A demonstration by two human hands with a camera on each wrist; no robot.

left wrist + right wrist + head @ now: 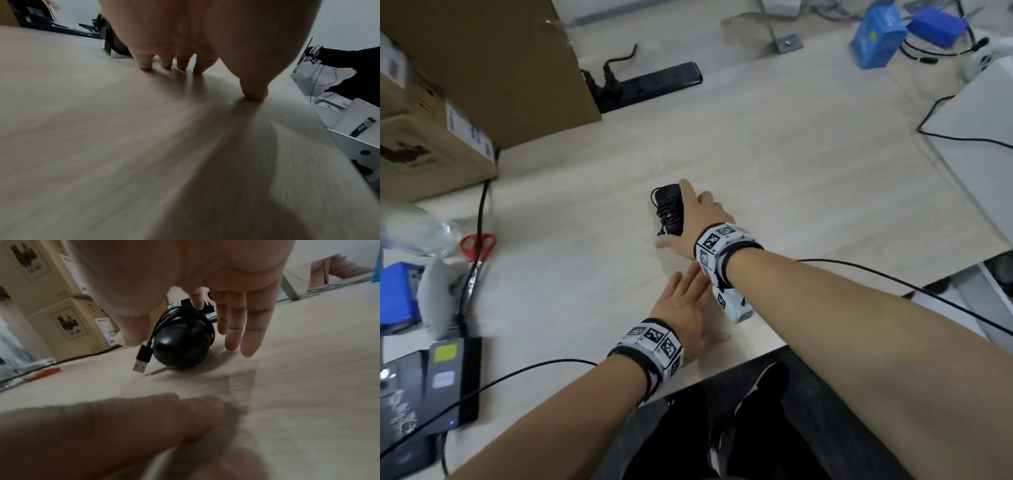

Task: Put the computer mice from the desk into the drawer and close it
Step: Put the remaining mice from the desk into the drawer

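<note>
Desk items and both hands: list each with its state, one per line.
black mouse: on desk, cable wound round it, USB plug loose.
right hand: spread over the mouse, not yet gripping.
left hand: flat on desk, holds nothing.
scissors: lying closed.

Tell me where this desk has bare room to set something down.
Bare pale wooden desk runs between the black power strip and the cord-wrapped black mouse, right to the white cabinet. The left edge is crowded: red-handled scissors, cardboard boxes.
</note>
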